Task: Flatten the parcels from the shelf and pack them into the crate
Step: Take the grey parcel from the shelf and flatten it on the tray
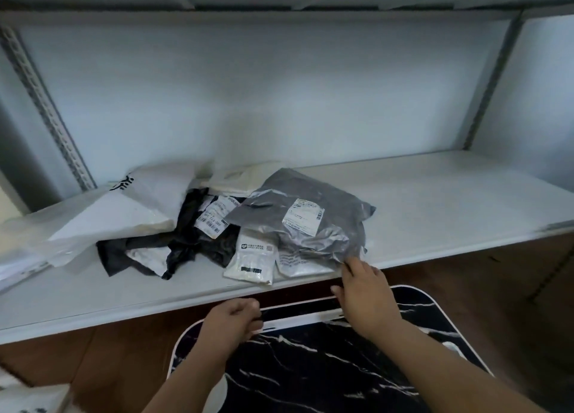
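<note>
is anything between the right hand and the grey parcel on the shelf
No, nothing visible. The right hand is already at the near corner of the grey parcel, fingertips touching its edge. That parcel lies on top of the pile, overlapping a small white parcel.

Shelf (419, 195) white, slightly dusty-looking, with grey perforated metal uprights (43, 102) and pale bluish-white wall (264, 86) behind. Parcels: silver-grey bag (313, 201) with white printed label; black bag (192, 241) with white barcode label; small white pouch (251, 257) with dark print and a black bar; big white bag (102, 213) with black characters; cream packet (245, 179) at back. Below: black table (341, 366) with white marble veining and white rim, brown wood floor (108, 366).
</note>
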Demonstrator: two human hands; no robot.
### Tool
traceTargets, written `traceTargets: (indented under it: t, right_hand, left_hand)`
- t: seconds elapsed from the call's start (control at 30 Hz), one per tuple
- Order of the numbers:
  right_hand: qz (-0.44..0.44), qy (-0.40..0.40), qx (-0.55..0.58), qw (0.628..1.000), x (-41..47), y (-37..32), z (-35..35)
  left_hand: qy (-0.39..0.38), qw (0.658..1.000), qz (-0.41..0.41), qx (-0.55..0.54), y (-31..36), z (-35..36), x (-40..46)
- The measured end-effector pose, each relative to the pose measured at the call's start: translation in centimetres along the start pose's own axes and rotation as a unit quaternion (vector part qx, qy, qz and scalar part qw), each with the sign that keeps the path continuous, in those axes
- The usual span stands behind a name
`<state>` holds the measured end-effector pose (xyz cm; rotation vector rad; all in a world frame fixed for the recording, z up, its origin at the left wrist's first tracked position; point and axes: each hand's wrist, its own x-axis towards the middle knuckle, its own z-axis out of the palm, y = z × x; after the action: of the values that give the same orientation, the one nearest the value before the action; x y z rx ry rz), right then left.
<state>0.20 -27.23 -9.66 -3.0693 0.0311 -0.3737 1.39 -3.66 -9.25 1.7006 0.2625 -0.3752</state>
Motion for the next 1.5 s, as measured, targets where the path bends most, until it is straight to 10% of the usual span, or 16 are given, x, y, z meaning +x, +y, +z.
traceTargets:
  t: [0.13, 0.4, 0.53, 0.7, 0.83, 1.5]
  right_hand:
    - [-0.113, 0.216, 0.093, 0.965, -1.9, -0.4, -2.2]
    - [-0.372, 0.172, 0.128, 0.903, -10.1, -5.7, -3.3]
    - [-0.16, 0.224, 0.214, 0.937, -11.6, -2.7, -2.3]
    - [0.056, -0.116, 0.115, 0.985, -14.9, 1.1, 0.5]
    - [0.083, -0.228, 0.131, 0.961, -18.3, -0.9, 3.4]
    - [-0.038, -0.217, 0.005, 0.975, -17.5, -6.2, 9.1]
  left_hand:
    - [-0.023, 0.995, -0.009, -0.097, 1.6, 1.9, -0.4]
    - [-0.037, 0.986, -0.014, -0.163, 1.6, 3.9, -3.6]
    - [-0.14, 0.983, -0.035, -0.114, -2.7, -0.7, -6.4]
    - [-0.043, 0.963, -0.087, 0.252, -10.7, -5.9, -8.2]
    - [0.086, 0.901, 0.001, 0.426, -15.1, -5.7, -9.2]
    - [-0.01, 0.757, 0.223, 0.614, -18.0, 1.0, -7.0]
